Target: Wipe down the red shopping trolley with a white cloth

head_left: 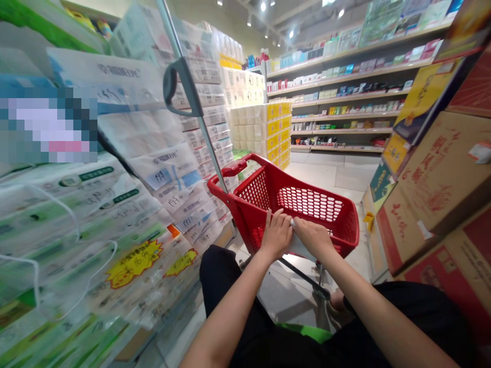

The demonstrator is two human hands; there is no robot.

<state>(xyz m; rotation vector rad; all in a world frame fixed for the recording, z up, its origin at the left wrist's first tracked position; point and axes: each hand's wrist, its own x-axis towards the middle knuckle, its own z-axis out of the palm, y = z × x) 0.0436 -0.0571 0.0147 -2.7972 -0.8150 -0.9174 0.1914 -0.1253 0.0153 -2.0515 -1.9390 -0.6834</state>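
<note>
A red plastic shopping cart [318, 184] with perforated sides stands in front of me at an angle. My left hand [276, 234] rests over its near rim, with the fingers bent across the edge and slightly apart. Close beside it, my right hand [313, 237] is bent over the same rim, with a thin white cloth or wipe [301, 246] under its fingers. Part of the white piece hangs down the cart's near side between my hands. The palms hide how the rim is gripped. What I see of the cart's inside looks bare.
Stacked tissue packs [184, 204] with handwritten prices rise on the left. A metal pole with a grey handle [184, 88] leans at the cart. Cardboard boxes [433, 174] line the right side. Stocked shelves [341, 97] stand at the back, beyond the tiled floor [318, 171].
</note>
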